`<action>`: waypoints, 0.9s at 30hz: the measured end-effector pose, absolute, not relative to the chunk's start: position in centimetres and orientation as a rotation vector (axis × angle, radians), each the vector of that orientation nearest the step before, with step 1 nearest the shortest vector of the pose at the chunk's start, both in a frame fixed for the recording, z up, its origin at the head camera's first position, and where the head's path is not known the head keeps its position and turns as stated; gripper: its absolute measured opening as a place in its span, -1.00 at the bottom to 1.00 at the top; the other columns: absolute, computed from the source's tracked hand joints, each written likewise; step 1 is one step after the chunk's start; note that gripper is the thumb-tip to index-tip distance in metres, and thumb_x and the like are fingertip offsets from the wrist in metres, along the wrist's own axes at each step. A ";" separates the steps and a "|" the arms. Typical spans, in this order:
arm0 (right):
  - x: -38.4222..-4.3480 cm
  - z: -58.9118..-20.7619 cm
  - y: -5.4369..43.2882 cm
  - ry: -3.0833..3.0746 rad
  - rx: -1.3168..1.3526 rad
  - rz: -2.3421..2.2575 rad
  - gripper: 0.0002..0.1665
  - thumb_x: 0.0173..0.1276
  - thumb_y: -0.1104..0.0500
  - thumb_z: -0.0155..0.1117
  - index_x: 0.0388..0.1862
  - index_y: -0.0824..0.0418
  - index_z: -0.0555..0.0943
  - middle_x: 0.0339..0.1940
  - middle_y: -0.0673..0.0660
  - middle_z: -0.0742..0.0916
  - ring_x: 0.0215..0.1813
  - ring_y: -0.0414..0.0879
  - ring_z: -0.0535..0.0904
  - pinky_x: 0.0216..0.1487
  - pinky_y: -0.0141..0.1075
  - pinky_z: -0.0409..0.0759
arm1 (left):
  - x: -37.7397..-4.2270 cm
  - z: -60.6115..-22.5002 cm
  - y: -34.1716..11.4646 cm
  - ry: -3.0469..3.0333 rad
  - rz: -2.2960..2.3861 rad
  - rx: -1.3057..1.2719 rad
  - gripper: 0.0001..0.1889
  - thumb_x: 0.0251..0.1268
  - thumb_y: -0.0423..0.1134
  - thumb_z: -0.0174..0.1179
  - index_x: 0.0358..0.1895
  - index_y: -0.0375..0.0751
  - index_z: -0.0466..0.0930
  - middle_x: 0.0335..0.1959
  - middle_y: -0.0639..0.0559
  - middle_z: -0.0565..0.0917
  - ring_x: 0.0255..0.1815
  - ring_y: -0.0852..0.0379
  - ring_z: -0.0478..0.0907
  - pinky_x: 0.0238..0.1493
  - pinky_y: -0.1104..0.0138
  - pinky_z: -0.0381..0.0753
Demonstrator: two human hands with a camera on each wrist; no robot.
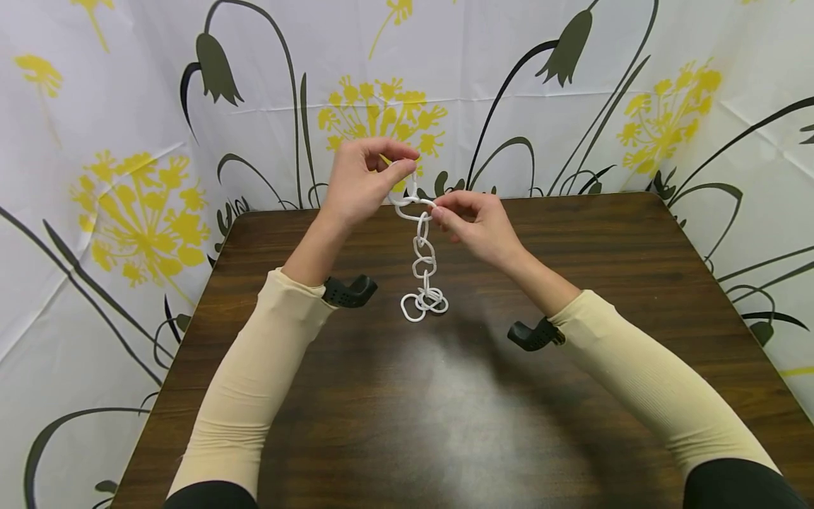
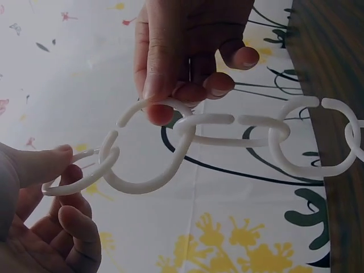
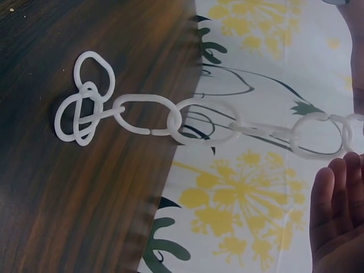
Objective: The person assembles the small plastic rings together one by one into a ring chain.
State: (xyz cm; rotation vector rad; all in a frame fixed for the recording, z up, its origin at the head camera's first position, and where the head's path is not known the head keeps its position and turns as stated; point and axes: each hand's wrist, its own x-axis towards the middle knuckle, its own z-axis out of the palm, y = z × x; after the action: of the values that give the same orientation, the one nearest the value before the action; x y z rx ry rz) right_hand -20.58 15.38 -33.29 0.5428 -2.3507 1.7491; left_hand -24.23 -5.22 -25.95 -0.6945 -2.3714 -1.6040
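A white plastic chain [image 1: 434, 267] of oval links hangs upright between my hands and the table, its lowest links [image 1: 414, 319] heaped on the wood. Up at its top end, my left hand [image 1: 359, 185] pinches the end link [image 2: 82, 185] between thumb and fingers. Slightly lower and to the right, my right hand [image 1: 481, 225] pinches the second link [image 2: 136, 187] at its rim, thumb against fingertips. A small slit shows in that second link, beside the end link. In the right wrist view the hanging links [image 3: 148, 98] run down to the heap.
A dark brown wooden table [image 1: 356, 424] lies below. Behind it hangs a white curtain [image 1: 470, 42] printed with yellow and dark green flowers, close to the table's back edge. Black wrist-worn mounts [image 1: 351, 291] stick out from both sleeves.
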 end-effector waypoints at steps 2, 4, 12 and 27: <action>-20.5 -33.3 15.4 -2.355 0.553 1.749 -0.79 0.55 0.31 0.36 0.00 0.45 0.75 -0.31 0.25 0.77 -0.33 -0.28 0.66 -0.34 -0.41 0.72 | -24.3 -25.9 -5.3 -2.324 -1.608 -0.710 -0.87 0.41 -0.42 0.37 -0.10 -0.39 0.85 -0.23 -0.09 0.84 -0.59 0.30 0.42 -0.50 0.49 0.34; -20.3 -33.4 15.5 -2.358 0.558 1.750 -0.76 0.55 0.31 0.36 0.07 0.44 0.74 -0.25 0.30 0.78 -0.32 -0.29 0.65 -0.34 -0.40 0.72 | -24.2 -25.9 -5.4 -2.301 -1.618 -0.709 -0.87 0.41 -0.43 0.37 -0.10 -0.39 0.85 -0.31 0.03 0.80 -0.58 0.28 0.45 -0.51 0.49 0.37; -19.5 -34.9 15.3 -2.414 0.697 1.774 -0.88 0.51 0.30 0.39 -0.12 0.38 0.76 -0.36 0.08 0.76 -0.39 -0.21 0.63 -0.39 -0.33 0.69 | -24.4 -26.0 -5.7 -2.281 -1.722 -0.684 -0.85 0.38 -0.48 0.37 -0.06 -0.46 0.80 -0.42 0.16 0.66 -0.57 0.19 0.58 -0.52 0.45 0.62; -16.2 -43.1 12.8 -3.177 1.347 0.758 -0.41 0.62 0.10 0.30 0.54 0.25 0.54 0.63 0.22 0.52 -0.09 -0.18 0.72 0.34 -0.01 0.68 | -25.0 -27.4 -6.8 -2.291 -1.753 -0.638 -0.82 0.36 -0.49 0.38 -0.04 -0.50 0.78 -0.41 0.18 0.66 -0.57 0.16 0.62 -0.50 0.44 0.66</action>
State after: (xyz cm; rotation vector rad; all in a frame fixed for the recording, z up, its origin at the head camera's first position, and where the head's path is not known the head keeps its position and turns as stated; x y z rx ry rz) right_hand -16.17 12.83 -43.09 1.3467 -3.1774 0.7583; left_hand -24.99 -6.81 -27.36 -0.6381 -2.2915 -1.7534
